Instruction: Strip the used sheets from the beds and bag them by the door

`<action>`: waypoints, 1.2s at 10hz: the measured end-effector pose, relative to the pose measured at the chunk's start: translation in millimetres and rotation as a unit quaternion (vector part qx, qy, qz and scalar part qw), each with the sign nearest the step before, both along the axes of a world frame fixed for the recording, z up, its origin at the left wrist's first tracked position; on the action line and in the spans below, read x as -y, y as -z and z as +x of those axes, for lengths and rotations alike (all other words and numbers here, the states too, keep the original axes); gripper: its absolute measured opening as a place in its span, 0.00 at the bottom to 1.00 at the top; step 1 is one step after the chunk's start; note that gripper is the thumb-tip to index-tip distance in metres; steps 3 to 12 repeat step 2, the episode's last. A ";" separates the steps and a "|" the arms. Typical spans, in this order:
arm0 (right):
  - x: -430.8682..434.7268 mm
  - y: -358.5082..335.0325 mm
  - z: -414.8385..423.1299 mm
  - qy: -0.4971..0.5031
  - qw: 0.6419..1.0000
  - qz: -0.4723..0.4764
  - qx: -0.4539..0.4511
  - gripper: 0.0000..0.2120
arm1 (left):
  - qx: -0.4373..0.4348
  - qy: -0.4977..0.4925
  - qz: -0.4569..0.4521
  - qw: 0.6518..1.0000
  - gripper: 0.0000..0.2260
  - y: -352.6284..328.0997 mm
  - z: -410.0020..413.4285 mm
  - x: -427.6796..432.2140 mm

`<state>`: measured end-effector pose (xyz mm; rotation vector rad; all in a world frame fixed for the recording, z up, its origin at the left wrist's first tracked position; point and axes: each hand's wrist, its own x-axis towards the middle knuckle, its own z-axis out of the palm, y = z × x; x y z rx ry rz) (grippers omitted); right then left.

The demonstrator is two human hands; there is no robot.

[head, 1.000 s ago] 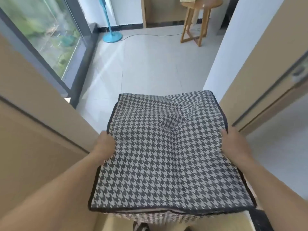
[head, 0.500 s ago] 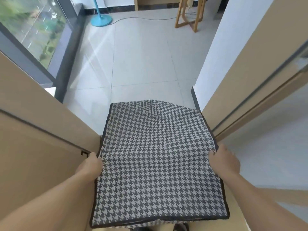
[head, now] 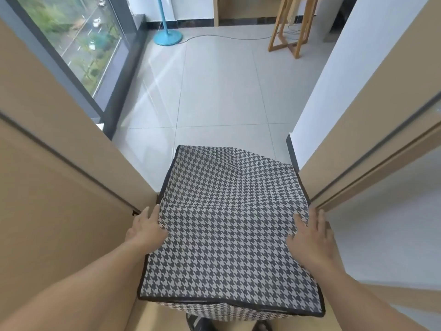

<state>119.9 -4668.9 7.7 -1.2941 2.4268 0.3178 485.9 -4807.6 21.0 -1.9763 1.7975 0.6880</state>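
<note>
Head view: bag (head: 229,225), houndstooth with dark trim, sits dead centre and straight ahead, between the two hands and in the doorway. It shows a broad flat top face. Long axis runs near to far: near edge is just under the camera, far edge points out onto the tiled floor (head: 214,91). Left hand (head: 146,229) lies along the bag's left edge and right hand (head: 310,237) lies on top by its right edge. Both sit about mid-length and roughly level, so neither is clearly nearer. Fingers on both are straight and laid flat against the fabric. That's pressing or steadying, not a curled grasp. Door (head: 71,211) is close on the left, frame (head: 358,182) close on the right, and the bag nearly fills the gap. Can't tell if its far right corner touches the frame, or if its underside is on the floor. My read: the bag is at its drop spot, and the next move depends on side clearance. Keep the axis straight through the opening, because any yaw would snag a corner.
</note>
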 end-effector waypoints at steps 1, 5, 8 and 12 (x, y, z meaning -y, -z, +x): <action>3.1 -29.0 12.2 -0.044 0.998 -0.003 0.047 0.34 | -0.046 0.002 -0.030 0.998 0.34 -38.7 -3.3 -12.6; 8.5 -64.7 31.1 -0.111 0.990 -0.043 0.070 0.33 | -0.087 0.029 -0.098 0.991 0.32 -80.6 -12.3 -25.8; 8.5 -64.7 31.1 -0.111 0.990 -0.043 0.070 0.33 | -0.087 0.029 -0.098 0.991 0.32 -80.6 -12.3 -25.8; 8.5 -64.7 31.1 -0.111 0.990 -0.043 0.070 0.33 | -0.087 0.029 -0.098 0.991 0.32 -80.6 -12.3 -25.8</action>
